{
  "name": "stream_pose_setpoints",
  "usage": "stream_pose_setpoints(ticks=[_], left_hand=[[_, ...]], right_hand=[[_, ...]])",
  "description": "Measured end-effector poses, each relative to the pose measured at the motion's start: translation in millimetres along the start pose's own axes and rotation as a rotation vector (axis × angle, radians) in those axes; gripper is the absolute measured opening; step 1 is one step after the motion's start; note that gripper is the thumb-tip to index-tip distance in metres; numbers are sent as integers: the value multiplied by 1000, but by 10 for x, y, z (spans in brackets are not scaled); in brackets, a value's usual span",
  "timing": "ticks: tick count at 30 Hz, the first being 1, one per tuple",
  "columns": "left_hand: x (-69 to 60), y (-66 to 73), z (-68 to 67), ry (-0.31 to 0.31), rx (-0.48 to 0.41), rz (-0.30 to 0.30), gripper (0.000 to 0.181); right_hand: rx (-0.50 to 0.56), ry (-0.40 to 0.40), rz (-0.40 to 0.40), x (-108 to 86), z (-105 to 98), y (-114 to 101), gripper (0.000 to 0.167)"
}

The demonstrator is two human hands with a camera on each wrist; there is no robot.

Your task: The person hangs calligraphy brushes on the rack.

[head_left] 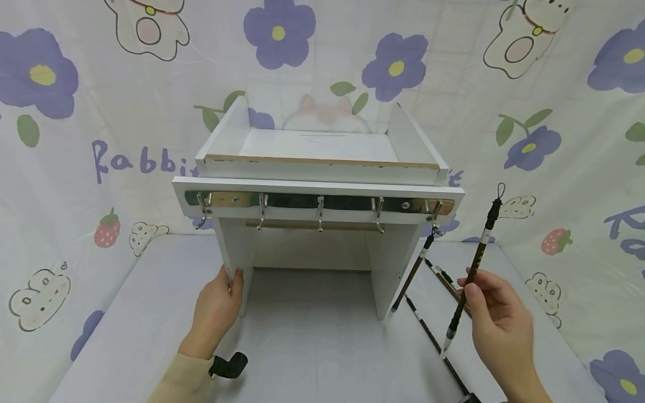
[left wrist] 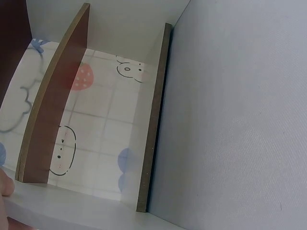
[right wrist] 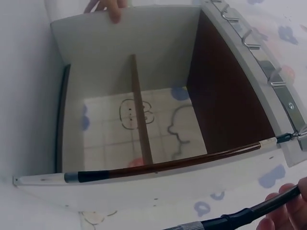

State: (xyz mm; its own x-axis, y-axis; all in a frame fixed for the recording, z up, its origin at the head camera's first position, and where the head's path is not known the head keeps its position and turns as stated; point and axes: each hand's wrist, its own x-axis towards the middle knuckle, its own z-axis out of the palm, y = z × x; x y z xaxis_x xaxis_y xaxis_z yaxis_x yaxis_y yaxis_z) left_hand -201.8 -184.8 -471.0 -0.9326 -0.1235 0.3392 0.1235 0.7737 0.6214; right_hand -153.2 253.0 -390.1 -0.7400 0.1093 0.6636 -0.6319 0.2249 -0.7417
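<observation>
Your right hand [head_left: 504, 322] has its thumb and fingers closed around a brush [head_left: 476, 263], gripping it about midway along the handle; the brush is tilted, its corded loop pointing to just short of 1 o'clock and its pale tip to 7 o'clock. In the head view that tip crosses in front of a lying brush [head_left: 429, 333], a dark one on the table [head_left: 312, 347] between 8 and 9 o'clock from this hand; you cannot tell from here whether the two touch. More brushes [head_left: 445, 281] lie close together at 10 o'clock, partly hidden by your fingers. Farther out, also near 10 o'clock, a hanging brush [head_left: 413, 274] is looped on the end hook [head_left: 435, 215] of the white rack [head_left: 390, 263], slanting down beside its right panel, at the rack's own 4 o'clock. Your left hand [head_left: 216, 308], over at 9 o'clock from the right, grips the edge of the left panel, between the rack's 7 and 8 o'clock. A shiny metal strip [head_left: 297, 200] with five hooks runs across the rack's front. Beyond, towards 12 o'clock, stands a printed backdrop [head_left: 151, 112] with purple flowers.
</observation>
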Motion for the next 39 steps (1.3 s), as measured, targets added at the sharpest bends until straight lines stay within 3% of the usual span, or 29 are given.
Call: stream_pose_setpoints(ticks=[4,8,11,21,39], left_hand=[[-3,-2,0,1,4,-1,41],[-4,-5,-1,-2,1,-6,40],[-2,-4,-2,-3,-1,-10,40],[4,-6,2,-3,-3,-13,39],[13,-22,16,-8,-4,-22,43]], right_hand=[[136,-97,-100,-28,36,47,27],[-62,-146,-141,-79,100,42,31],[-145,-166,-166,-105,147,36,33],[-90,-227,-216,-149,250,96,33],[-178,-299,-218,-202,345,126,40]])
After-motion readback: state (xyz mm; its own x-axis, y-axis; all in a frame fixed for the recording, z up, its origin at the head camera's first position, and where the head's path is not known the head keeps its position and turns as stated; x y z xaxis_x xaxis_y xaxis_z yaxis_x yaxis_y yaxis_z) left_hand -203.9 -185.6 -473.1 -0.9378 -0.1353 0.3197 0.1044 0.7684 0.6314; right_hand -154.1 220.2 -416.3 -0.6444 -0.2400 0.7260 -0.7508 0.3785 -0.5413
